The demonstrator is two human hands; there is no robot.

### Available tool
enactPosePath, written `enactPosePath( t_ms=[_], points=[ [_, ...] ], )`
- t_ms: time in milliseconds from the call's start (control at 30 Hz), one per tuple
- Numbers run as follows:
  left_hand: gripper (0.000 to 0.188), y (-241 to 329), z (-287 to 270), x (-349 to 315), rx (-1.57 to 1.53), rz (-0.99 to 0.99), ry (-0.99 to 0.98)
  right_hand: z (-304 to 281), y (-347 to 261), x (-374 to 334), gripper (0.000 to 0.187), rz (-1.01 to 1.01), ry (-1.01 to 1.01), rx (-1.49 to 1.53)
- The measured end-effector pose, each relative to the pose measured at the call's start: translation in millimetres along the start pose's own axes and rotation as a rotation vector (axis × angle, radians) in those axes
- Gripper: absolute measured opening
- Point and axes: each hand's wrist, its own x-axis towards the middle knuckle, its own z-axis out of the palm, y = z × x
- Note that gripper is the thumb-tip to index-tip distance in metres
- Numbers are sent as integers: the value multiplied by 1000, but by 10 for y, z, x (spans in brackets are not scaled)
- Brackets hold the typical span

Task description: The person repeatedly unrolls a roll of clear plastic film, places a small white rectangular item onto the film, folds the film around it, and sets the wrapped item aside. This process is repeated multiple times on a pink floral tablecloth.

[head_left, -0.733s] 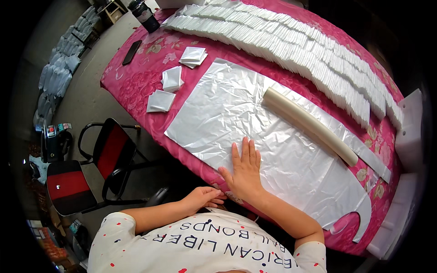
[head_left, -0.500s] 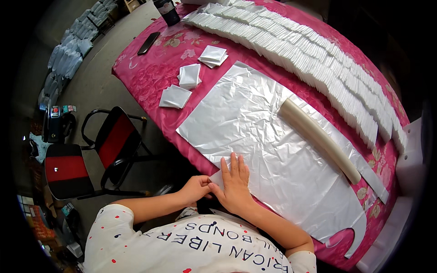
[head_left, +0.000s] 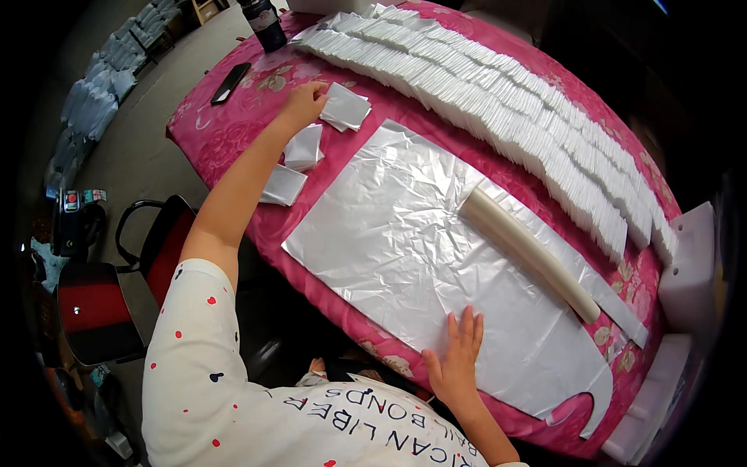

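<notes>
A silvery-white plastic sheet [head_left: 366, 226], cut like an apron with a rounded notch and strap-like ends at the lower right, lies crinkled across the table. My right hand [head_left: 457, 366] rests palm-down on its near edge, fingers spread. A pale beige tube [head_left: 529, 253] lies lengthwise on the sheet's far side. My left hand [head_left: 305, 107] is stretched out at the left edge of the farthest stack of folded white squares [head_left: 346, 107]. Its fingers are curled together; anything between them cannot be made out. Nearer stand a second stack [head_left: 306, 146] and a third stack [head_left: 284, 185], partly behind my left forearm.
Long rows of packed folded white pieces [head_left: 482, 117] line the far side of the pink floral tablecloth [head_left: 226, 128]. A phone [head_left: 231, 83] and dark bottle [head_left: 264, 25] sit at the far left. White foam boxes [head_left: 692, 241] edge the right; a red-black chair [head_left: 101, 311] stands left.
My left hand has left the sheet's near corner and reached far left to the folded stacks. My right hand has slid rightward along the near edge. The whole view has shifted slightly.
</notes>
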Motion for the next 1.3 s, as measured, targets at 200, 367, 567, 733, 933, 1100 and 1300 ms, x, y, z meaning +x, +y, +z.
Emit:
enactPosePath(
  t_ms=[200,367,567,733,933,1100,1300],
  points=[
    [52,-154,432,40,258,230,123,-272,197,148,73,27,112,-113],
    [46,988,512,-817,86,584,-117,-966,1155,470,66,185,562,-505],
    [55,1905,660,-1911,-91,764,-454,-1176,1349,228,56,203,483,-469],
    [82,2418,956,-2667,-305,700,-663,-909,698,-324,56,209,159,-23],
    [81,2912,1291,-3033,-339,786,-656,-883,1398,-960,49,178,357,-288],
    [77,3248,1430,-3219,-304,872,-660,-1483,2364,-1758,42,513,656,-504],
    [71,3460,1486,-3282,-332,899,-704,-1693,2824,-2438,30,710,854,-599]
  ],
)
